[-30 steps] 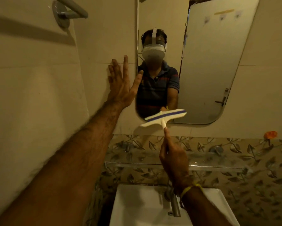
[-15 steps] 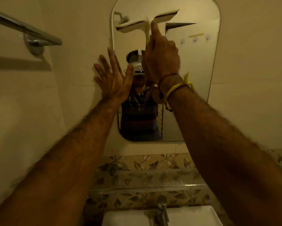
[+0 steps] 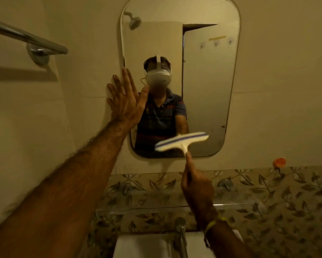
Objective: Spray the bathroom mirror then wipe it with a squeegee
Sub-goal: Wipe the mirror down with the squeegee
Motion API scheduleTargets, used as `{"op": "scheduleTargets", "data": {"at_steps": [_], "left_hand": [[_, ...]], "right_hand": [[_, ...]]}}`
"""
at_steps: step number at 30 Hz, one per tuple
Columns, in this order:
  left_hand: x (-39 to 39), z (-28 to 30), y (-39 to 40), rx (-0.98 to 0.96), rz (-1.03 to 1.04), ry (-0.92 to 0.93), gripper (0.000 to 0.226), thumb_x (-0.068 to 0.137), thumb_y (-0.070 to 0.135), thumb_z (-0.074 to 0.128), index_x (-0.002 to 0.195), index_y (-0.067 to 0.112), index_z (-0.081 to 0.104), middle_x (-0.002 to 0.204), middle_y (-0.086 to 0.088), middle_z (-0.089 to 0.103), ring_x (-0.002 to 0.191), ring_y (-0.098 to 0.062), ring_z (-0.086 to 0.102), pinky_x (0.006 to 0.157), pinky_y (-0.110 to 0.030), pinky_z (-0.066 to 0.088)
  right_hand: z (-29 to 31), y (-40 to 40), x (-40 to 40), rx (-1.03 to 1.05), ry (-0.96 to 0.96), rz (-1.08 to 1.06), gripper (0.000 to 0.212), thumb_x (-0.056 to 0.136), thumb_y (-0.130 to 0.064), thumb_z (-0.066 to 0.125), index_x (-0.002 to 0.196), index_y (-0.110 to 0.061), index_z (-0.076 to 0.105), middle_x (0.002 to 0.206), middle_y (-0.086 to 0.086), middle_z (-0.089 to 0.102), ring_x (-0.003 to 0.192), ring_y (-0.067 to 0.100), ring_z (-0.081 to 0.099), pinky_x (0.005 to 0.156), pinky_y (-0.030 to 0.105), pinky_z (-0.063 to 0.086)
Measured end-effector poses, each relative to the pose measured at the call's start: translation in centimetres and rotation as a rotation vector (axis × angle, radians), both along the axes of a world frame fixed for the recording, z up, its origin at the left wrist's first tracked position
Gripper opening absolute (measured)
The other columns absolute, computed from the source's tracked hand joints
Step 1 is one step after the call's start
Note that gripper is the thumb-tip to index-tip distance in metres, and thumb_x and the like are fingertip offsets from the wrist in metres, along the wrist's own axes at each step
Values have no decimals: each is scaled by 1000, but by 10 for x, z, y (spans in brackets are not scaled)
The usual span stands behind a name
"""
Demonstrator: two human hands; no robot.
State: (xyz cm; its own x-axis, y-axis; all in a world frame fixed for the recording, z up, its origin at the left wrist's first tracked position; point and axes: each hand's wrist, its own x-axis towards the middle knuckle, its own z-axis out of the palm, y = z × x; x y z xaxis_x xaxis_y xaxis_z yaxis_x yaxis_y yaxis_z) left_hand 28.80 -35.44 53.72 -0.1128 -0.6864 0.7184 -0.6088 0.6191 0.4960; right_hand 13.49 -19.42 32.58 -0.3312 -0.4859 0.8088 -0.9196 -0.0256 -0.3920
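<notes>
A tall mirror with rounded corners hangs on the cream tiled wall. My left hand lies flat with its fingers spread, across the mirror's left edge and the wall beside it. My right hand grips the handle of a white squeegee with a blue stripe, forefinger along the handle. The squeegee's blade sits tilted near the mirror's bottom edge and is blurred. I cannot tell whether the blade touches the glass. No spray bottle is in view.
A chrome towel bar juts from the left wall. Below the mirror runs a glass shelf in front of leaf-patterned tiles. A chrome tap and a white basin are at the bottom. A small orange object sits at right.
My right hand has brought the squeegee down from the mirror's top to its bottom edge. My left hand stays pressed at the mirror's left edge. The view has tilted down.
</notes>
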Motion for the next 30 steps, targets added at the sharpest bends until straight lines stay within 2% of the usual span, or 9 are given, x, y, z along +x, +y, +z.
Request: {"op": "scheduleTargets", "data": {"at_steps": [3,7,11,15,18,20,25,27,30], "left_hand": [[-4,1,6,26,-3,9,90,98,73,32,160,32,-18,170,-12,-18,155,-43,-14,120,-73,3],[-7,10,11,60,13,17,92,98,72,35,160,32,-19,170,-13,-18,155,-46,-12,119,-74,7],[-5,3,14,51,27,-22,93,97,72,36,160,31,-19,170,-14,-17,155,-46,-13,121,-72,5],[-3,-26,18,-6,66,-129,88,101,67,31,161,24,-17,169,-18,-16,156,-43,-11,123,-66,6],[-4,-55,22,-59,90,-234,81,105,61,25,162,20,-14,169,-19,-15,157,-41,-10,126,-63,4],[-2,-73,22,-67,40,-214,77,106,59,26,162,22,-12,169,-20,-14,157,-42,-8,126,-60,4],[5,-111,21,-80,-20,-252,77,107,51,24,163,11,-9,168,-23,-17,157,-38,-13,128,-56,1],[7,-123,22,-56,-60,-240,75,108,46,29,163,11,-7,168,-23,-16,157,-40,-11,128,-57,2],[14,-141,30,28,-77,-258,78,107,46,36,163,17,-9,168,-19,-19,157,-42,-9,126,-62,9]], "right_hand": [[90,-9,-10,-174,-75,50,53,103,-23,47,153,-22,32,66,-3,56,51,10,51,47,27,51],[227,-35,-22,-358,-31,20,48,105,-28,39,152,-19,35,73,2,63,55,13,59,51,28,56],[290,-47,-35,-419,-86,-81,49,103,-26,37,152,-19,37,69,-5,53,51,5,47,45,16,38],[250,-48,-35,-399,-103,-73,52,101,-25,39,152,-17,35,70,-4,55,50,3,45,48,11,38],[191,-43,-27,-377,-161,-49,53,101,-25,42,152,-16,34,68,1,59,50,6,50,49,9,40],[145,-36,-18,-322,-187,-38,53,102,-25,44,153,-17,32,67,1,60,51,9,51,48,11,39],[29,-16,24,-97,-278,-30,57,101,-23,44,155,-24,26,65,7,59,54,21,55,51,35,52],[-3,-10,41,-36,-355,-51,56,99,-23,43,154,-24,31,69,10,63,59,25,58,53,38,52],[-27,-4,45,70,-550,-26,51,99,-23,44,150,-25,40,89,16,71,80,33,66,67,39,53]]}}
